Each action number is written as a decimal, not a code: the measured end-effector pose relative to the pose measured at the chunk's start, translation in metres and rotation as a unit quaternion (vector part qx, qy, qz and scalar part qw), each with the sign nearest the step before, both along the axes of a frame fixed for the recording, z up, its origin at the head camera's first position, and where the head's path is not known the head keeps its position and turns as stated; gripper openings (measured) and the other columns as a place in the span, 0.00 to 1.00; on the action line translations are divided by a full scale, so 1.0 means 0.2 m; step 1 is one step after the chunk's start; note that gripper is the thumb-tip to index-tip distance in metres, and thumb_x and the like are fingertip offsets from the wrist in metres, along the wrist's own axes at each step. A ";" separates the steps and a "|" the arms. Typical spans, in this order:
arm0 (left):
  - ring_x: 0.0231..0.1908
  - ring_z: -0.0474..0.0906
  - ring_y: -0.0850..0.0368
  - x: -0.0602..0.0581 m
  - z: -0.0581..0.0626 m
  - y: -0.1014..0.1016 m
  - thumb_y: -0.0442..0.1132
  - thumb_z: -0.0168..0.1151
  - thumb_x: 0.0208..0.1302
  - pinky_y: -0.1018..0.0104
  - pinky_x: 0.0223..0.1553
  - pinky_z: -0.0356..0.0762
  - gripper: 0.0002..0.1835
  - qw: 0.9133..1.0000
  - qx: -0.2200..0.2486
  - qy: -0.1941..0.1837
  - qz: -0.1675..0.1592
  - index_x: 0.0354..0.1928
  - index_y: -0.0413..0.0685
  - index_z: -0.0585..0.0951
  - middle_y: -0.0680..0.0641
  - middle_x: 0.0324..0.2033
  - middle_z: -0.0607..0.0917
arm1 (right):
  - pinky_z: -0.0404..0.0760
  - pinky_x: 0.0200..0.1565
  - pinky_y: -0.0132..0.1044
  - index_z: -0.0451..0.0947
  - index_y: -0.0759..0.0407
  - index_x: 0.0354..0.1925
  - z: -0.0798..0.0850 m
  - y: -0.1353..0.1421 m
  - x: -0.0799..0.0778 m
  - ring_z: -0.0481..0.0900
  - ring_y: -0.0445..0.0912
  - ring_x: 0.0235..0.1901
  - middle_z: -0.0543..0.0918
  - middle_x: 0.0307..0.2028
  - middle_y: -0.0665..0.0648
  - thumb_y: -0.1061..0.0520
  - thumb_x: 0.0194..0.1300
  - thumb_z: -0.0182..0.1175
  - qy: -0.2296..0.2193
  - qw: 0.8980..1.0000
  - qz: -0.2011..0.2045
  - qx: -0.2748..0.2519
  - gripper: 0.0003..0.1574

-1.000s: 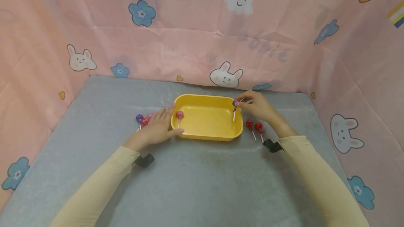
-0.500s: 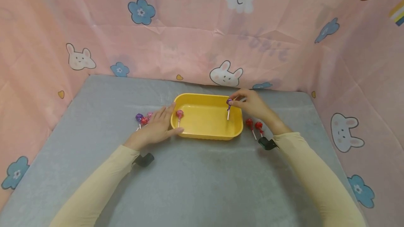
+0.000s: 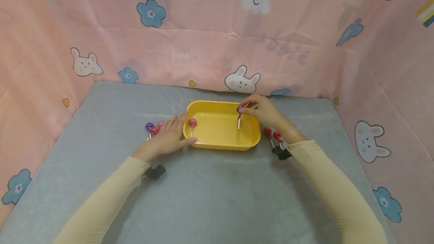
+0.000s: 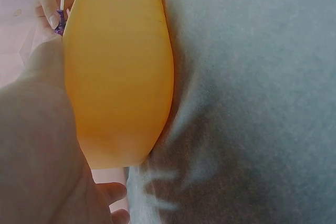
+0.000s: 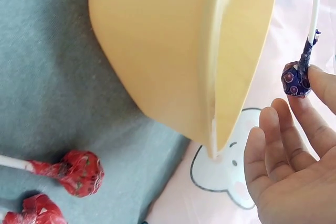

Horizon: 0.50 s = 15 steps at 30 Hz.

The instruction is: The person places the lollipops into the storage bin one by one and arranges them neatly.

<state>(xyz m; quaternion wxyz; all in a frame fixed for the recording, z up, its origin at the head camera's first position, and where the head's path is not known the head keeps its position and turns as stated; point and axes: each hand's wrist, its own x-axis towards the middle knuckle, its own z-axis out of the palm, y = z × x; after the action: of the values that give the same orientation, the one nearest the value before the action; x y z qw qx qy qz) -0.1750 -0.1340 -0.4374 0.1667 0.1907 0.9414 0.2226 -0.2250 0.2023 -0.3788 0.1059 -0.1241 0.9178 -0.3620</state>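
Note:
A purple-wrapped lollipop (image 5: pixel 296 80) is pinched at its candy end by my right hand (image 3: pixel 264 113), stick pointing down over the right half of the yellow tray (image 3: pixel 220 147). In the head view my left hand (image 3: pixel 166 138) rests against the tray's left end, fingers straight and thumb over the near rim. Inside the tray at its left end is a pink lollipop (image 3: pixel 193 122). Just beyond the left hand lie a purple lollipop (image 3: pixel 149 126), a red lollipop (image 3: pixel 155 130) and a pink-wrapped lollipop (image 3: pixel 161 124), partly covered by that hand.
Two red lollipops, one nearer the tray (image 3: pixel 267 131) and one farther right (image 3: pixel 277 134), lie on the grey tabletop (image 3: pixel 217 195) under the right forearm. A pink printed curtain (image 3: pixel 190 55) encloses the table's back and sides.
My right hand has moved left over the tray with the purple lollipop, from near its right end further inward. The left hand has stayed at the tray's left end.

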 end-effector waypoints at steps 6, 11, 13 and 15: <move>0.79 0.37 0.37 0.00 0.00 0.00 0.75 0.49 0.62 0.38 0.77 0.32 0.59 1.000 0.000 -0.003 0.002 0.79 0.55 0.31 0.44 0.80 0.43 | 0.78 0.55 0.49 0.83 0.50 0.49 0.00 -0.03 -0.01 0.77 0.50 0.51 0.79 0.52 0.53 0.46 0.68 0.63 0.005 1.000 0.006 -0.011 0.15; 0.79 0.37 0.38 0.00 0.00 0.00 0.75 0.49 0.62 0.38 0.77 0.32 0.58 1.000 0.001 -0.004 0.002 0.79 0.54 0.31 0.44 0.80 0.42 | 0.78 0.54 0.48 0.84 0.50 0.48 0.01 -0.06 -0.02 0.77 0.50 0.50 0.80 0.50 0.53 0.46 0.67 0.63 0.007 1.000 0.011 -0.013 0.15; 0.79 0.36 0.38 0.00 0.00 0.00 0.75 0.49 0.62 0.38 0.77 0.32 0.58 1.000 -0.001 -0.007 0.004 0.79 0.55 0.31 0.45 0.80 0.41 | 0.77 0.54 0.47 0.84 0.50 0.48 0.01 -0.07 -0.02 0.77 0.50 0.50 0.81 0.49 0.53 0.46 0.67 0.63 0.008 1.000 0.015 -0.013 0.15; 0.79 0.36 0.38 0.00 0.00 0.00 0.75 0.48 0.62 0.39 0.78 0.32 0.58 1.000 -0.003 -0.006 0.004 0.79 0.55 0.30 0.45 0.80 0.42 | 0.77 0.53 0.46 0.84 0.51 0.48 0.01 -0.08 -0.02 0.77 0.50 0.50 0.80 0.49 0.53 0.46 0.68 0.63 0.011 1.000 0.023 -0.015 0.15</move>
<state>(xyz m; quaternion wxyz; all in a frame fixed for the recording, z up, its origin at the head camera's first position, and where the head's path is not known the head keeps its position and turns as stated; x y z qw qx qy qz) -0.1752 -0.1339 -0.4384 0.1720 0.1846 0.9420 0.2214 -0.2292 0.1854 -0.3766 0.1025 -0.1510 0.9104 -0.3714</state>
